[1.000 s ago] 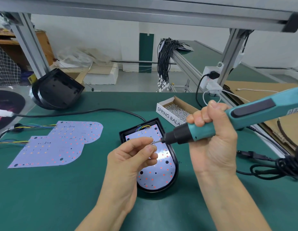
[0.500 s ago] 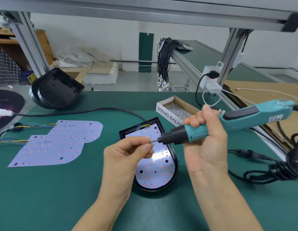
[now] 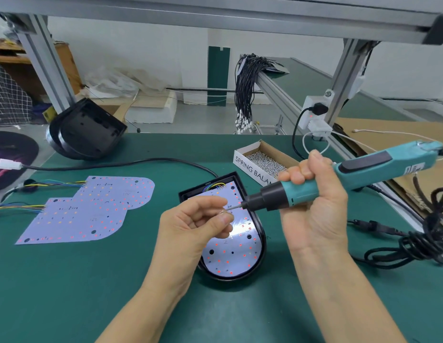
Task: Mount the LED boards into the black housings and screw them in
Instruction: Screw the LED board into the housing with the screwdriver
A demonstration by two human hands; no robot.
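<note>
Fingers (image 3: 222, 220) at bit; box (image 3: 242, 157) of screws (image 3: 263, 160)

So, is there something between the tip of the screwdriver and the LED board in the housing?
Yes. The left hand is raised over the LED board, fingers at the bit of the screwdriver, which lies nearly level in the right hand, not pointing down.

Matt green table mat (image 3: 67, 293), glossy black plastic housing (image 3: 261, 256), cardboard screw box (image 3: 277, 151), teal plastic screwdriver (image 3: 364, 172)
</note>
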